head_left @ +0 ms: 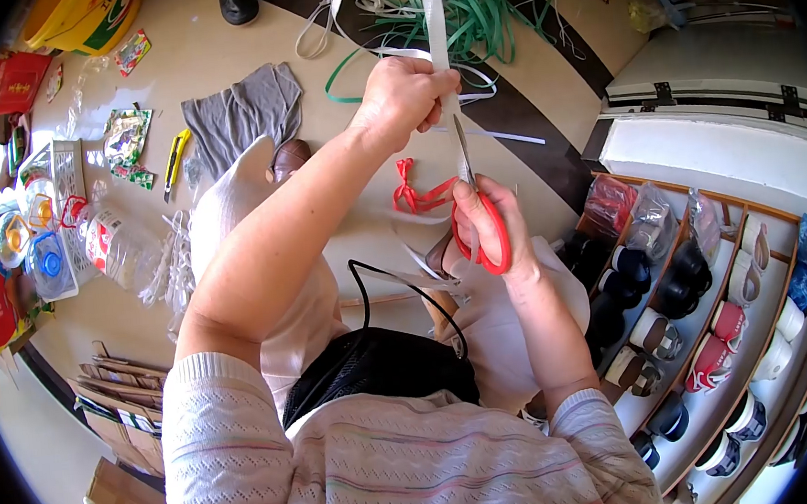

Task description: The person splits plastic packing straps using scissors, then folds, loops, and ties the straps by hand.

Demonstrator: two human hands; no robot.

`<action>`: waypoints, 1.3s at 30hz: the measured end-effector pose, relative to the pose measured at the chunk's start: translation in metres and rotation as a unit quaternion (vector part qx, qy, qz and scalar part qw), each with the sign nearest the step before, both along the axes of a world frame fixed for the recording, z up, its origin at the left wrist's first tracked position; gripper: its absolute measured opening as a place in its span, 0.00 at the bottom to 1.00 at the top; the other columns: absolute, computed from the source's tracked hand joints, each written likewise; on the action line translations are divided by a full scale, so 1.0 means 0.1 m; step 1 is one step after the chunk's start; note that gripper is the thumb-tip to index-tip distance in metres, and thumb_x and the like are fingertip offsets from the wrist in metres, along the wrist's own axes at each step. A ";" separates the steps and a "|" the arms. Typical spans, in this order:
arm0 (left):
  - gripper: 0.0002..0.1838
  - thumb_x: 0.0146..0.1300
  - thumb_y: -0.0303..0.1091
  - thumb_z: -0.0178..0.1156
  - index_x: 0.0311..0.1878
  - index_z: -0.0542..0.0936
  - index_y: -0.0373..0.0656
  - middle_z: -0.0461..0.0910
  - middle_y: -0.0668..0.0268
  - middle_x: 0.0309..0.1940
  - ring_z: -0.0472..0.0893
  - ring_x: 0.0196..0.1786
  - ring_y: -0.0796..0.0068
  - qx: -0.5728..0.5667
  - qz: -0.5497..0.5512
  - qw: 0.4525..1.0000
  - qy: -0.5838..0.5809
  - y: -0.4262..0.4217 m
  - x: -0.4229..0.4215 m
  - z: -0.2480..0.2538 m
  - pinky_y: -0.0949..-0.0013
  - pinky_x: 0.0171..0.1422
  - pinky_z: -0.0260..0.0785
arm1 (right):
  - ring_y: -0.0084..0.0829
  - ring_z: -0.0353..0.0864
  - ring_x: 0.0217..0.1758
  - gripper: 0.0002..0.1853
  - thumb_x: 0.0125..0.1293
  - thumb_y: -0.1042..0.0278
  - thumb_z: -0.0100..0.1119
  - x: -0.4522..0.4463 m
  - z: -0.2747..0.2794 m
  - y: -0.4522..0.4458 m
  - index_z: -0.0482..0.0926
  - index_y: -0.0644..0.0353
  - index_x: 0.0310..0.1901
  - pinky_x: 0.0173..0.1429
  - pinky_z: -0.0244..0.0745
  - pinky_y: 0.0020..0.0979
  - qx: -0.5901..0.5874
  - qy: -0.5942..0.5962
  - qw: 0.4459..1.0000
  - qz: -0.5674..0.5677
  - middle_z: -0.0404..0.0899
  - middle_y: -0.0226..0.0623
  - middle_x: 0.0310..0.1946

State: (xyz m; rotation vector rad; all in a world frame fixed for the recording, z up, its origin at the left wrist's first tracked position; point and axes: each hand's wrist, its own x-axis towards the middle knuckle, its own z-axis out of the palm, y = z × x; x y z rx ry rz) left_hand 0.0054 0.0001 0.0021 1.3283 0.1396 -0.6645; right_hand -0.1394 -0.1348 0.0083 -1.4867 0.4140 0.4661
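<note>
My left hand (402, 101) is closed on a flat white strap (435, 19), which runs up past the top edge of the view. Just below it, my right hand (495, 220) grips a pair of scissors (492, 242) with red handles. Their metal blades point up along the strap, close beneath my left fingers; whether they are cutting it I cannot tell. A knotted red ribbon (408, 192) lies left of the scissors. Pale strips hang below my right hand near my knees. On the floor beyond is a tangle of green straps (479, 15).
Left on the floor are a grey cloth (243, 117), a yellow utility knife (177, 164), a plastic bottle (115, 241), a white basket (69, 176) and a yellow bucket (81, 21). A shoe rack (698, 322) stands close on the right. Folded cardboard (125, 411) sits at lower left.
</note>
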 end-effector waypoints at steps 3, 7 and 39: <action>0.11 0.59 0.33 0.60 0.30 0.79 0.31 0.71 0.67 0.15 0.64 0.13 0.82 -0.020 -0.005 1.000 -0.002 0.01 -0.03 0.05 0.76 0.15 0.54 | 0.12 0.55 0.14 0.18 0.65 0.51 0.55 0.01 0.00 0.05 0.72 0.61 0.36 0.17 0.48 0.18 0.019 -0.016 0.999 -0.019 0.61 0.19 0.15; 0.12 0.58 0.34 0.60 0.30 0.79 0.31 0.71 0.67 0.14 0.65 0.13 0.82 0.019 -0.028 0.999 0.016 -0.01 -0.10 0.14 0.76 0.16 0.54 | 0.12 0.56 0.14 0.18 0.64 0.51 0.55 0.05 0.02 0.04 0.72 0.61 0.36 0.17 0.49 0.18 0.049 -0.004 0.998 -0.038 0.62 0.20 0.14; 0.10 0.57 0.30 0.61 0.26 0.76 0.33 0.72 0.66 0.16 0.68 0.15 0.81 -0.041 0.034 0.999 0.001 0.01 0.02 -0.03 0.76 0.16 0.57 | 0.11 0.59 0.17 0.17 0.63 0.51 0.57 0.01 0.03 0.00 0.70 0.58 0.34 0.21 0.52 0.16 0.070 0.011 0.997 -0.018 0.65 0.21 0.18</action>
